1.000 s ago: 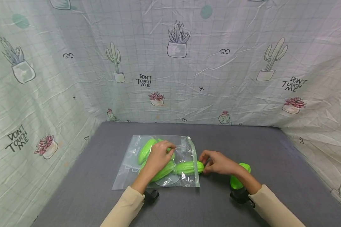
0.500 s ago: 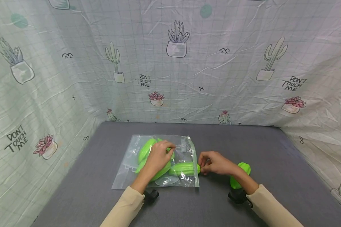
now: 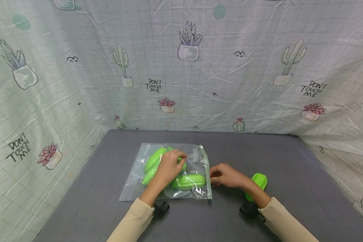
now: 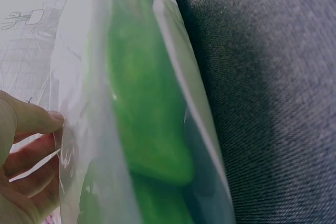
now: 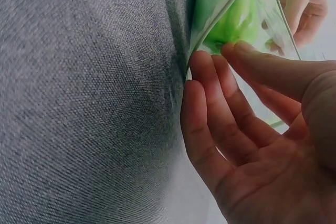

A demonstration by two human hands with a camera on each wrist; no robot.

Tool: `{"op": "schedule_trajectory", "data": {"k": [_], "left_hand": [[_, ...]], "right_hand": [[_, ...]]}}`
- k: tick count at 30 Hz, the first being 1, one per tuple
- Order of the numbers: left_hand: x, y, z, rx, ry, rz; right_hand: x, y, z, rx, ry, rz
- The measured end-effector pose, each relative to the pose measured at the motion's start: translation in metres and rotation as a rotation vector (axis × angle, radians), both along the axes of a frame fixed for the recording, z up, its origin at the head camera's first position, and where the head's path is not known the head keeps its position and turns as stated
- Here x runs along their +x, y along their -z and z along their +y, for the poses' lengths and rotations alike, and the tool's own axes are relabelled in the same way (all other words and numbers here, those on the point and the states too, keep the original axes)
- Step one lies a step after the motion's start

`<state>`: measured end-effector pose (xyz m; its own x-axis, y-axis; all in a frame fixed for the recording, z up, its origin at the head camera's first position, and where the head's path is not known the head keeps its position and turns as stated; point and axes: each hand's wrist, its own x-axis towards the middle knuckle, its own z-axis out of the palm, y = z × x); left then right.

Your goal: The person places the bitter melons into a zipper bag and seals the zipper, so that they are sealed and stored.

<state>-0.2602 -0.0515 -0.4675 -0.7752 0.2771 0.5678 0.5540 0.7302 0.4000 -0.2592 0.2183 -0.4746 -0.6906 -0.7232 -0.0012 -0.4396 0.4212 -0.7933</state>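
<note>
A clear zip bag (image 3: pixel 130 191) lies flat on the grey table, its mouth facing right. Inside are several bright green, ridged, gourd-like pieces, one of them (image 3: pixel 189 181) close behind the mouth. My left hand (image 3: pixel 170 163) reaches over the bag and pinches its upper layer between thumb and fingers, lifting it in the left wrist view. At the mouth is my right hand (image 3: pixel 228 175); in the right wrist view its thumb and fingertips (image 5: pixel 244 47) are right at the end of the green gourd (image 5: pixel 233 22), not curled round it.
Another green ridged gourd (image 3: pixel 259 181) lies on the table, partly behind my right forearm. A black wrist camera (image 3: pixel 161 209) sits under the left wrist. Printed curtain (image 3: pixel 214 111) walls in the table (image 3: pixel 224 222) at the back and sides.
The gourd at the mouth has slid left, fully into the bag, with my right hand following it to the bag's edge. My left hand has kept its place.
</note>
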Motion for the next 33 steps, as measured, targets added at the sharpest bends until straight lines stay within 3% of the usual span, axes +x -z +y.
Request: {"op": "schedule_trajectory", "data": {"k": [5, 13, 23, 33], "left_hand": [[0.000, 0.000, 0.000, 0.003, 0.001, -0.004], [-0.001, 0.000, 0.001, 0.000, 0.003, 0.001], [0.000, 0.001, -0.001, 0.004, 0.007, -0.005], [0.000, -0.001, -0.002, 0.011, 0.010, -0.001]], "right_hand": [[0.001, -0.002, 0.002, -0.008, -0.018, -0.029], [0.003, -0.008, 0.017, -0.006, 0.024, -0.082], [0.006, -0.021, 0.045, 0.013, 0.057, -0.058], [0.009, -0.032, 0.084, -0.011, 0.142, -0.028]]}}
